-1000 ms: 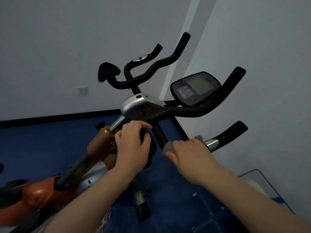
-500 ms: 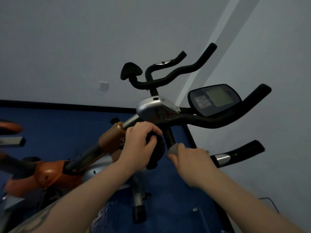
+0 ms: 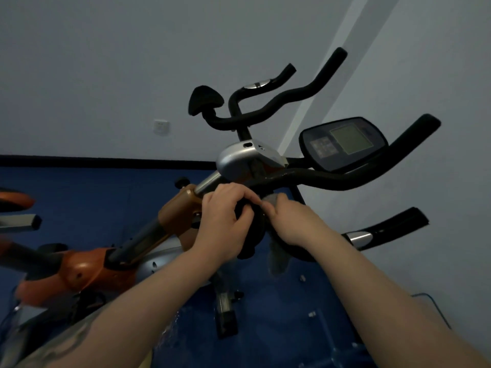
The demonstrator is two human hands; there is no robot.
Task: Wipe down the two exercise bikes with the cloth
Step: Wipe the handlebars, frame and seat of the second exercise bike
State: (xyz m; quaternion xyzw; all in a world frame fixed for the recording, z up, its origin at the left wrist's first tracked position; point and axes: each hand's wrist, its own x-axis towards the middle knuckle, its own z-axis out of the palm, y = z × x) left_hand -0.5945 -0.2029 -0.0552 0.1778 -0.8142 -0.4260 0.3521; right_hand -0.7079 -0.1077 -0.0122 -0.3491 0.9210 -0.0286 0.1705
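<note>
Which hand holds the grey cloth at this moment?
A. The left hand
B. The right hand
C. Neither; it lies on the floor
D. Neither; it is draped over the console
B: the grey cloth sticks out above and hangs below the right hand, while the left hand grips the black knob.
</note>
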